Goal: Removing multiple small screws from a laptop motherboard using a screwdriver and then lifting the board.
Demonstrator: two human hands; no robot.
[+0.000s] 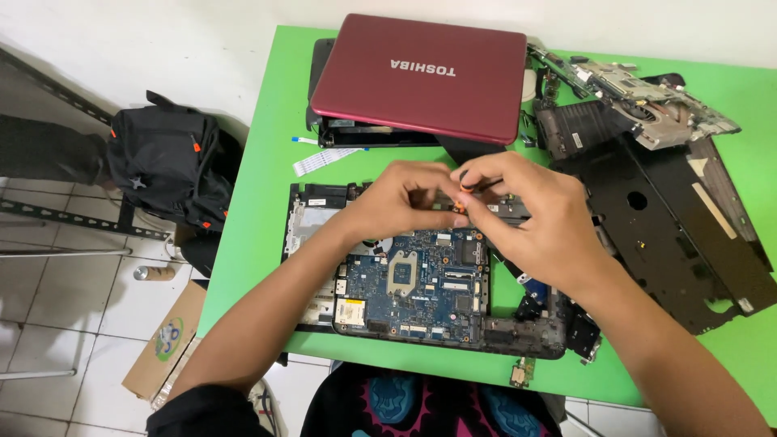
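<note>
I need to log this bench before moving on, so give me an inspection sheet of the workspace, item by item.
Surface: green table, bare along the left edge.
Job's things: opened laptop base with blue circuit board exposed; small screwdriver with an orange and black handle held over it.
Clutter: closed red laptop at the far edge; black plastic covers and a second bare board on the right; small loose board at the near edge.
Hands: left hand and right hand meet over the board, both pinching the screwdriver.
Cables: white flat ribbon cable beside the red laptop.
Surroundings: black backpack, cardboard box, white tiled floor.
</note>
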